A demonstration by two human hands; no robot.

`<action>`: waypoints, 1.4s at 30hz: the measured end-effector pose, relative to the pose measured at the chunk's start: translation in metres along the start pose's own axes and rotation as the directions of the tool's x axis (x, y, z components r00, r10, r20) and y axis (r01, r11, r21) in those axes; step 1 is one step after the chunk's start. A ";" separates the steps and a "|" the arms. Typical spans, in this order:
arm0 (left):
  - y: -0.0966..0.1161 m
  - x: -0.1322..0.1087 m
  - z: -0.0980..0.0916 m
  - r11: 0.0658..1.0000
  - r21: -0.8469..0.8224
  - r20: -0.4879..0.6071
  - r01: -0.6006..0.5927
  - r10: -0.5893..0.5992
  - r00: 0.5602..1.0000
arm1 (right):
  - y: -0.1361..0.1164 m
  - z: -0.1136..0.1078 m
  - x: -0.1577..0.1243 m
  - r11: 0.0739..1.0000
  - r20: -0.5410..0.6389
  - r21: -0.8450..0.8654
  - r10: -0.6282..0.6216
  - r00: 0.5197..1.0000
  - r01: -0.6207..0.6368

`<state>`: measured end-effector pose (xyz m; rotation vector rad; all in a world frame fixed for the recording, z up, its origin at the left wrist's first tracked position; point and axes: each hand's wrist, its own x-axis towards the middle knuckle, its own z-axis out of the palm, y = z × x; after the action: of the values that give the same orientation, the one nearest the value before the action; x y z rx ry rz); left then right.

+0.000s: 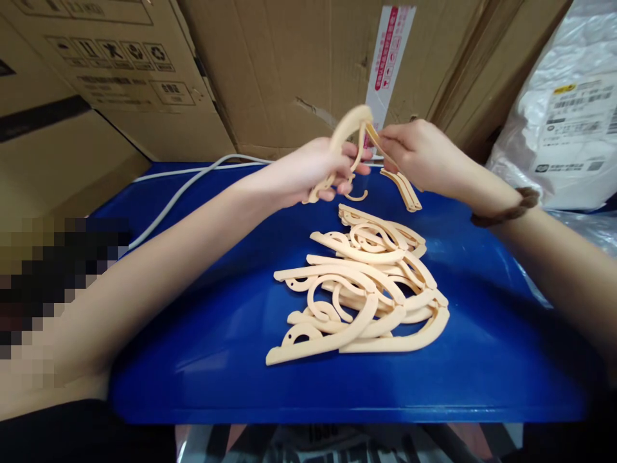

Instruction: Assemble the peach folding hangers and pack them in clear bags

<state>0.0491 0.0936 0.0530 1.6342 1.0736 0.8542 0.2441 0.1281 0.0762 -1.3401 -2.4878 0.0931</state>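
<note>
Raised over the far part of the blue table, my left hand [332, 168] is closed around a cream plastic folding hanger [351, 126]. My right hand [415, 151] pinches a thin cream arm piece [375, 137], whose upper end meets the top of that hanger. Whether the two parts are joined I cannot tell. Below the hands lies a pile of similar folded hangers [357, 292] with curved hooks. Just under my right hand rest a few loose arm pieces [403, 190]. A loose hook [357, 196] lies near my left fingers, partly hidden.
The blue table [216, 373] stands against large cardboard boxes [289, 64]. A white cable [187, 173] runs along its back left. At the right is a white plastic-wrapped parcel [554, 122] with labels. A dark hair band [506, 207] circles my right wrist.
</note>
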 end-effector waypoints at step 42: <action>-0.016 0.006 0.005 0.985 -0.170 -0.242 0.014 -0.055 0.969 | 0.009 0.020 0.007 0.954 0.106 0.211 0.195 0.975 -0.214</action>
<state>0.0524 0.1000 0.0369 1.3911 1.1627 1.1151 0.2418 0.1406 0.0575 -1.5183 -2.3138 0.4685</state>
